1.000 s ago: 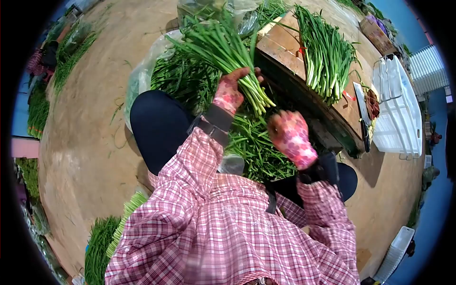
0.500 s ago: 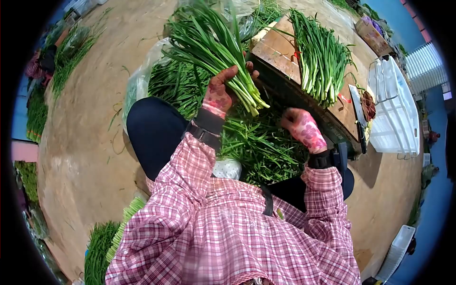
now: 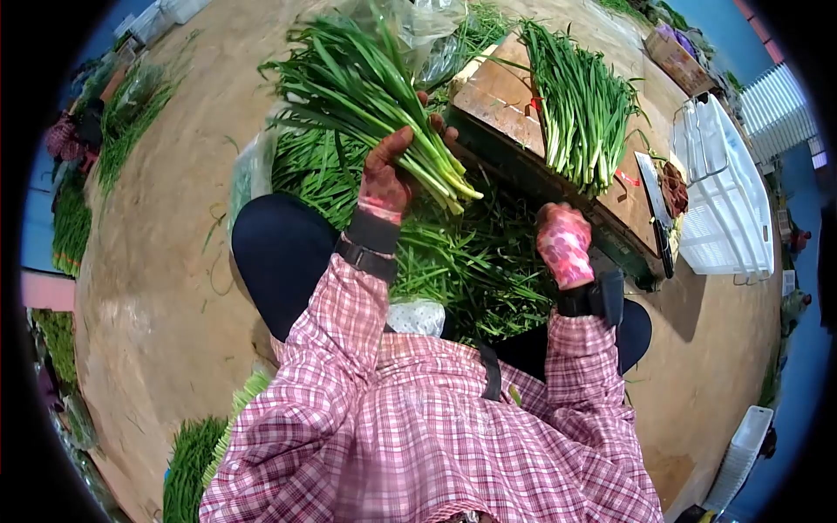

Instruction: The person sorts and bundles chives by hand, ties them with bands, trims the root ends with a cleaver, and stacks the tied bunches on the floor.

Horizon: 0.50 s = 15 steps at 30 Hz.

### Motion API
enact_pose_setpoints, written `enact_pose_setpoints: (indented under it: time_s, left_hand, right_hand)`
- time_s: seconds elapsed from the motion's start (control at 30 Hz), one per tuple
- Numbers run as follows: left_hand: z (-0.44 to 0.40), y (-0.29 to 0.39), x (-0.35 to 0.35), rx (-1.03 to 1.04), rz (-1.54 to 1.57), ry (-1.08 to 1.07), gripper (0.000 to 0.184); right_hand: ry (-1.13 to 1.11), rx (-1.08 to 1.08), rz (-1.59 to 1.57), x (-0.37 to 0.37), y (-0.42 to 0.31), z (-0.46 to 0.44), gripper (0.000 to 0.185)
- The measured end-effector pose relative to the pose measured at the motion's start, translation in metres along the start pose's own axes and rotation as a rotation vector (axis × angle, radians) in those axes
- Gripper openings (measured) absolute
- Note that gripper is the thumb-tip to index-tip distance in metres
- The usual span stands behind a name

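My left hand [image 3: 390,174] is wrapped round a bunch of garlic chives [image 3: 370,100], pale stem ends pointing down right and green leaves fanning up left. My right hand [image 3: 564,237] is closed near the front edge of the wooden board [image 3: 497,100]; whatever its fingers may hold is too small to make out. Another bunch of garlic chives [image 3: 580,113] lies on the board, with red ties beside it. Below my hands, loose green leaves [image 3: 471,275] are heaped between my legs. More chives [image 3: 318,161] lie in a clear plastic bag behind my left wrist.
A knife [image 3: 654,205] lies at the board's right end beside a brown bundle [image 3: 673,189]. White plastic crates [image 3: 724,192] stand to the right. More greens [image 3: 193,462] lie at lower left. Another person [image 3: 65,139] sits at far left.
My left hand has moved slightly left with the chives, which now tilt further left. My right hand has shifted right and a little down, away from the stem ends, and stays closed.
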<state>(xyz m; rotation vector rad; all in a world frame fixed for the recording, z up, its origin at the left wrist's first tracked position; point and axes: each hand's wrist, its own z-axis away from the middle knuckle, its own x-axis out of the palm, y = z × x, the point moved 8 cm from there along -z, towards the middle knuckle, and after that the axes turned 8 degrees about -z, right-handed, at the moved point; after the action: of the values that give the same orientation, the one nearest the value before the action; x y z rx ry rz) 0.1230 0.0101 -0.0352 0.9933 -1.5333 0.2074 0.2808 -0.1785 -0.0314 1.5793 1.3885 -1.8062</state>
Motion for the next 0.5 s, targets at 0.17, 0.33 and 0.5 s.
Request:
enact_pose_setpoints:
  time_s: [0.17, 0.33, 0.5]
  left_hand:
    - [0.003, -0.011, 0.014, -0.052, -0.001, -0.041, 0.061]
    - [0.001, -0.001, 0.012, 0.048, 0.002, -0.017, 0.064]
    - [0.002, -0.009, 0.012, -0.024, -0.015, -0.069, 0.063]
  right_hand:
    - [-0.167, 0.035, -1.112, 0.007, -0.071, -0.019, 0.024]
    - [-0.095, 0.122, -1.085, 0.012, -0.060, -0.018, 0.020]
    - [-0.263, 0.084, -1.097, 0.011, -0.085, -0.009, 0.017]
